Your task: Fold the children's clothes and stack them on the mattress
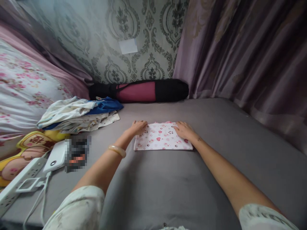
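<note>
A folded white cloth (160, 137) printed with red hearts and small pink figures lies flat on the grey bed sheet (153, 185). A bit of pink fabric shows past its far edge. My left hand (139, 127) rests palm down at the cloth's far left corner, fingers stretched forward. Over the far right corner lies my right hand (184, 129), fingers extended and the thumb apart on the cloth. Both hands touch the cloth without visibly gripping it. Part of each fingertip area is too small to make out.
A pile of clothes (79, 113) sits to the left, beside a yellow plush cushion (31, 150). Nearer are a white power strip (21, 182) with cables, a white device (56, 156) and a blurred-out item (78, 153). A long black-and-maroon bag (139, 91) lies along the wall; curtains (240, 48) hang at right.
</note>
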Motion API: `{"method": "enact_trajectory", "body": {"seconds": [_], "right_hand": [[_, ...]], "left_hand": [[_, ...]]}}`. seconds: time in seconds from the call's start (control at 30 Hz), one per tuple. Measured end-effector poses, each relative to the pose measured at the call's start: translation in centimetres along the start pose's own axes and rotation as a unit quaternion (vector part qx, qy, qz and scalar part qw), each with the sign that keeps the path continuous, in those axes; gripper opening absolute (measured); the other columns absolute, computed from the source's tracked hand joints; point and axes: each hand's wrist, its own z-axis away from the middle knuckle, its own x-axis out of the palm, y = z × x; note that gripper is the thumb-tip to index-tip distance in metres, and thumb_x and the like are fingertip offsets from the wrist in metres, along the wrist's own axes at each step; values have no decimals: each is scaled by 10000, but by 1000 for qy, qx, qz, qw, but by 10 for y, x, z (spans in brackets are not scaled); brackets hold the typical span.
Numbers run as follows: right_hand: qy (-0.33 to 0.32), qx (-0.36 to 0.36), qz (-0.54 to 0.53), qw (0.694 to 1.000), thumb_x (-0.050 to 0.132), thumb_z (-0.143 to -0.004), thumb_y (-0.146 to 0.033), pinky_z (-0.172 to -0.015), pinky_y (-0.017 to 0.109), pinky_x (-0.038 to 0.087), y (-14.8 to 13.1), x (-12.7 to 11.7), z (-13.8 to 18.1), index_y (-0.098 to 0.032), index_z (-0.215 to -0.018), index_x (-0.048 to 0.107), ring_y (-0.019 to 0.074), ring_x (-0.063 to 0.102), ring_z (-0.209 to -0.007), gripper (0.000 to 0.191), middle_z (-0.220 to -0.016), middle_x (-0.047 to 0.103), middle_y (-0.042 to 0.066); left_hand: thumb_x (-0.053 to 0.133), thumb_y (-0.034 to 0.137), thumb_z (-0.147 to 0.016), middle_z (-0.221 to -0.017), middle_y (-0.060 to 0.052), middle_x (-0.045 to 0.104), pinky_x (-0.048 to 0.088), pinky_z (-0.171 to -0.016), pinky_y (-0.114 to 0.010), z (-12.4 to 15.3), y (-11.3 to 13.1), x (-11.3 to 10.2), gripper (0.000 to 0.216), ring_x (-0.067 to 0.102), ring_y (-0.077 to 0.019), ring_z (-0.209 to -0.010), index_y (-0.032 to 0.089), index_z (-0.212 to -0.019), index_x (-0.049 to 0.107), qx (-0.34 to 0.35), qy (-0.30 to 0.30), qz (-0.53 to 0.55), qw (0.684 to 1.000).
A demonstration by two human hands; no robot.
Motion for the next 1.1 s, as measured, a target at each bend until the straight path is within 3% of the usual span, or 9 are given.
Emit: {"method": "enact_trajectory", "body": {"seconds": [0.13, 0.23, 0.47, 0.63, 0.77, 0.9, 1.1], "right_hand": [[-63, -37, -1, 997, 348, -973, -317, -895, 341, 426, 19, -15, -22, -138, -1106, 673, 266, 605, -1058, 394, -1160, 639, 174], [-113, -47, -28, 992, 451, -940, -321, -855, 302, 436, 29, -21, -38, -166, -1107, 686, 245, 611, -1034, 328, -1147, 658, 145], [-207, -6, -80, 975, 624, -841, -331, -700, 245, 466, 33, -31, -58, -202, -1169, 641, 198, 649, -915, 353, -1156, 673, 86], [-265, -17, -90, 960, 644, -799, -321, -677, 252, 455, 33, -44, -61, -203, -1021, 686, 207, 649, -896, 255, -1053, 701, 50], [-268, -47, -112, 956, 675, -737, -273, -697, 252, 458, 37, -51, -55, -197, -1032, 677, 215, 641, -931, 305, -1065, 697, 49], [-235, -57, -120, 963, 673, -690, -207, -766, 256, 478, 44, -60, -42, -197, -1070, 672, 217, 636, -965, 380, -1076, 695, 45], [-202, -80, -214, 952, 694, -683, -310, -745, 265, 502, 49, -96, -18, -204, -1019, 709, 214, 653, -901, 353, -981, 721, 28]], "left_hand": [[487, 233, -843, -1171, -101, 667, 461, -931, -339, -22, -6, -21, 338, 621, -228, -1063, 180, -1139, 642, -2, -67, 6, 998], [581, 298, -773, -1085, -69, 712, 488, -777, -228, -34, -9, -29, 378, 658, -191, -926, 171, -1116, 678, 16, -117, 23, 993], [630, 388, -684, -1160, -93, 695, 486, -785, -253, -48, -12, -35, 554, 644, -230, -984, 165, -1191, 652, 3, -200, 41, 979], [633, 388, -646, -1229, -97, 660, 479, -844, -291, -51, -8, -40, 586, 613, -268, -1060, 176, -1191, 652, 5, -223, 32, 974], [624, 427, -647, -1257, -90, 641, 470, -865, -296, -46, -13, -40, 609, 594, -269, -1086, 190, -1208, 625, 5, -213, 56, 975], [627, 413, -635, -1147, -49, 694, 472, -813, -259, -33, -21, -45, 550, 615, -228, -1023, 215, -1148, 638, 30, -191, 127, 973], [633, 402, -648, -1020, -7, 730, 462, -745, -204, 0, -18, -82, 410, 640, -169, -915, 236, -1020, 682, 91, -154, 164, 970]]}}
